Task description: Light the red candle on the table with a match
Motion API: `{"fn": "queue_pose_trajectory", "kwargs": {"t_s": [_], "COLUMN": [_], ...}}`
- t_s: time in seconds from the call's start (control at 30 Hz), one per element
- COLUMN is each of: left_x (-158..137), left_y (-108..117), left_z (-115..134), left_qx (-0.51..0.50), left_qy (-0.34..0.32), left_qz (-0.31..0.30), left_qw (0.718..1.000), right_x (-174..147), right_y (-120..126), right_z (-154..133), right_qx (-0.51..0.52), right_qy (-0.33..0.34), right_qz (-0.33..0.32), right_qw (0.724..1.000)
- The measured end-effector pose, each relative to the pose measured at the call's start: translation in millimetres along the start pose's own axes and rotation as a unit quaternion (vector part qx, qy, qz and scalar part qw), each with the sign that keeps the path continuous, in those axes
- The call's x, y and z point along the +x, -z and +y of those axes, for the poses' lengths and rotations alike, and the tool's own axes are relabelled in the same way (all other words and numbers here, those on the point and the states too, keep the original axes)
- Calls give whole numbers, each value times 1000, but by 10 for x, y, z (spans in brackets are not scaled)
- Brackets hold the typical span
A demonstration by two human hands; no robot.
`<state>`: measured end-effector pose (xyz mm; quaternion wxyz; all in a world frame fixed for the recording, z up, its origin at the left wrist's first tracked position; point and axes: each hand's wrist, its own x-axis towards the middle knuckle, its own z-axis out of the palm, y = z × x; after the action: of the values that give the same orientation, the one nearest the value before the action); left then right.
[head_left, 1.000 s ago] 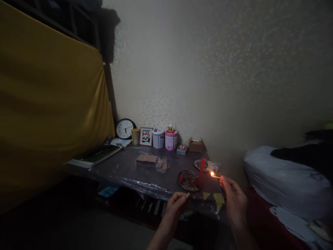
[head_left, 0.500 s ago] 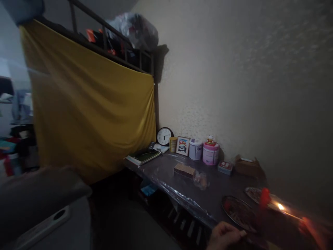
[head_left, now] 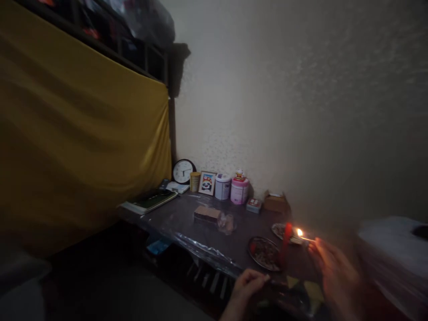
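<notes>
Lower right of the frame: right hand (head_left: 334, 272), blurred, fingers pinched on a thin burning wooden match (head_left: 306, 237), its flame just right of the top of an upright red candle (head_left: 286, 243). Flame and wick close together, not clearly touching. Candle standing at the right edge of a round patterned metal dish (head_left: 262, 253) on the dark plastic-covered table (head_left: 187, 218).

Bottom centre: left hand (head_left: 249, 283), fingers curled narrow around something small, probably a matchbox, though too dark to tell.

Step in hand, by judgement: lighting the candle. Next move likely calls for easing the flame sideways onto the wick and holding steady until it catches, keeping fingers clear of the burning end.

Along the wall, middle of the frame: round black-rimmed wall clock (head_left: 183, 171), small framed panda picture (head_left: 207, 183), white cylindrical tin (head_left: 223, 187), pink cylindrical tin (head_left: 240, 191). Labels on the tins too small and dim to read; no brand legible anywhere.
</notes>
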<state>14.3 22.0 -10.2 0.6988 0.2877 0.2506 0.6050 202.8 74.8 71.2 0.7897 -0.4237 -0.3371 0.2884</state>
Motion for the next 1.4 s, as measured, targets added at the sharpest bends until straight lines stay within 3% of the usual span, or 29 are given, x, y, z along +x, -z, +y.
{"fn": "queue_pose_trajectory", "kwargs": {"t_s": [0.07, 0.23, 1.4], "left_x": [-58, -143, -73], "left_y": [-12, -6, 60], "left_z": [21, 63, -18], "left_qx": [0, -10, -23], "left_qy": [-6, -4, 32], "left_qz": [-25, -80, -59], "left_qw": [1000, 997, 997], "right_x": [-54, -41, 248], "right_y": [-86, -166, -249], "right_z": [-109, -197, 203], "right_qx": [25, 39, -6], "right_qy": [-25, -6, 9], "right_qz": [-7, -9, -21], "right_qw": [999, 999, 1000]}}
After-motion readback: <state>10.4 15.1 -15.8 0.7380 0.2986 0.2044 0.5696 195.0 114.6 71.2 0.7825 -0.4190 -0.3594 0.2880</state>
